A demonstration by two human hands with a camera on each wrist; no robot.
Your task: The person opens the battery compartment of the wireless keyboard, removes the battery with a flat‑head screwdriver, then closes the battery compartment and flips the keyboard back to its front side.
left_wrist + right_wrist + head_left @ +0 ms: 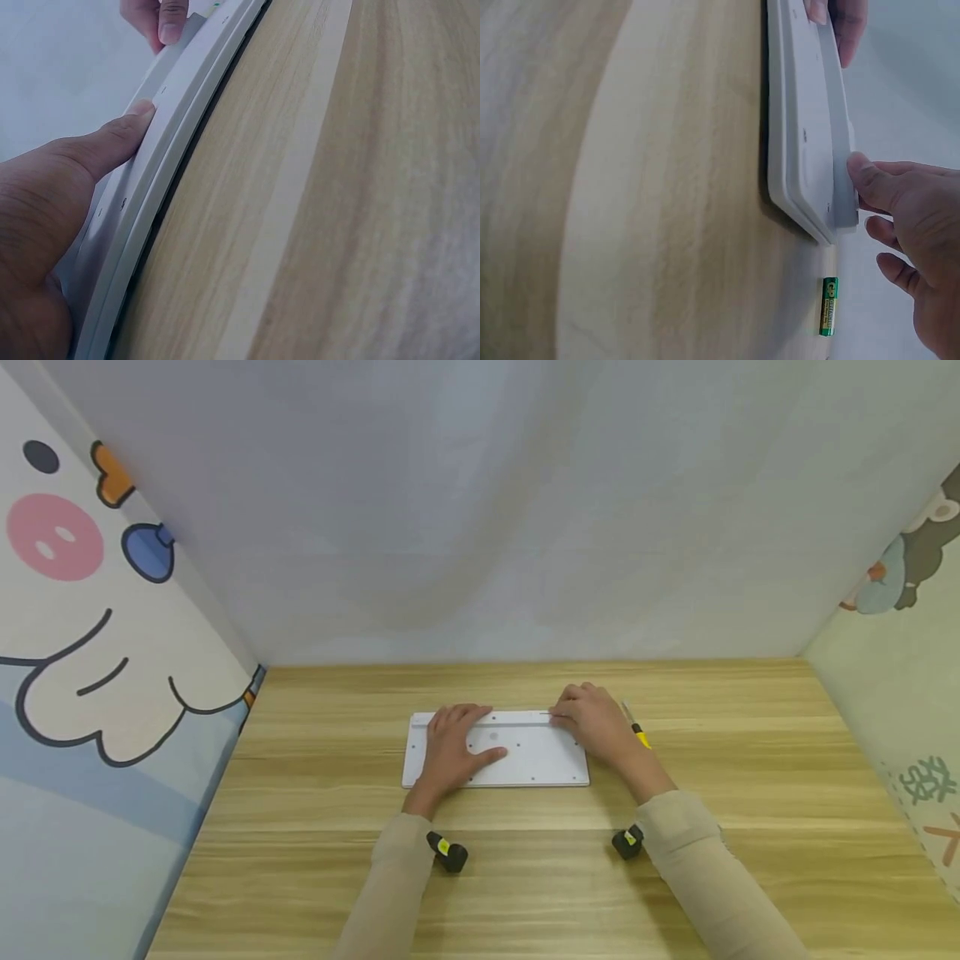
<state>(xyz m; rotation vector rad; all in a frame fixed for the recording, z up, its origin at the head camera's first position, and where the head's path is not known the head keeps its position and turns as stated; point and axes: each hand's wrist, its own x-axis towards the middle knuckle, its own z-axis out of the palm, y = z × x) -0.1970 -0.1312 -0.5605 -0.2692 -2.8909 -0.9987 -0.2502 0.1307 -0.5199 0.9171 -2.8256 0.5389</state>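
A white keyboard (525,764) lies face down on the wooden table, small dark screws dotted over its underside. A raised bar (842,127) runs along its far edge. My left hand (450,747) rests spread across the left half, thumb stretched out on the flat underside and fingers reaching the far edge. At the bar's right part, my right hand (596,722) pinches the edge between thumb and index finger, the other fingers loosely bent beside it. In the right wrist view, a green and yellow battery (829,306) lies just past the keyboard's right end.
A screwdriver (637,727) with a yellow and black handle lies right of my right hand. Black wrist cameras (450,853) sit on both wrists. A pale wall (480,527) stands behind the table (300,860), with cartoon-printed walls at both sides.
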